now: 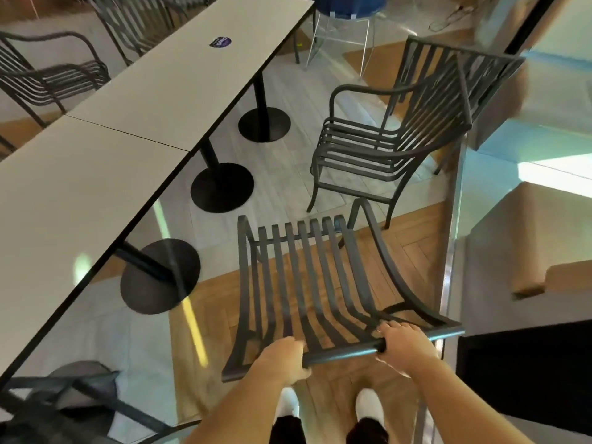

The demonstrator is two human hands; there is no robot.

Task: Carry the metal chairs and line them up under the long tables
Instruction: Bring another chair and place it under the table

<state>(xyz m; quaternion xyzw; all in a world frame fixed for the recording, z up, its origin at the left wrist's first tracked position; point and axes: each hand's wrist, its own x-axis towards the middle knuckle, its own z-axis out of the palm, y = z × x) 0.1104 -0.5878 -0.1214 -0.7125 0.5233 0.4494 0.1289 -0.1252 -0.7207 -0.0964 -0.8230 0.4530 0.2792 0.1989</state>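
Observation:
A dark metal slatted chair (307,283) is in front of me, its back toward me. My left hand (283,360) grips the left part of its top rail. My right hand (405,342) grips the same rail further right. The long white tables (96,174) run diagonally on my left, on black posts with round bases (222,187). A second metal chair (368,149) stands ahead on the floor, angled toward the table. Behind it a third chair (458,68) shows only its slatted back.
More metal chairs stand on the table's far side (48,78) and at the near left (57,402). A blue stool on wire legs (342,17) sits beyond the table's end. A glass railing (451,245) runs along the right, with brown steps behind it.

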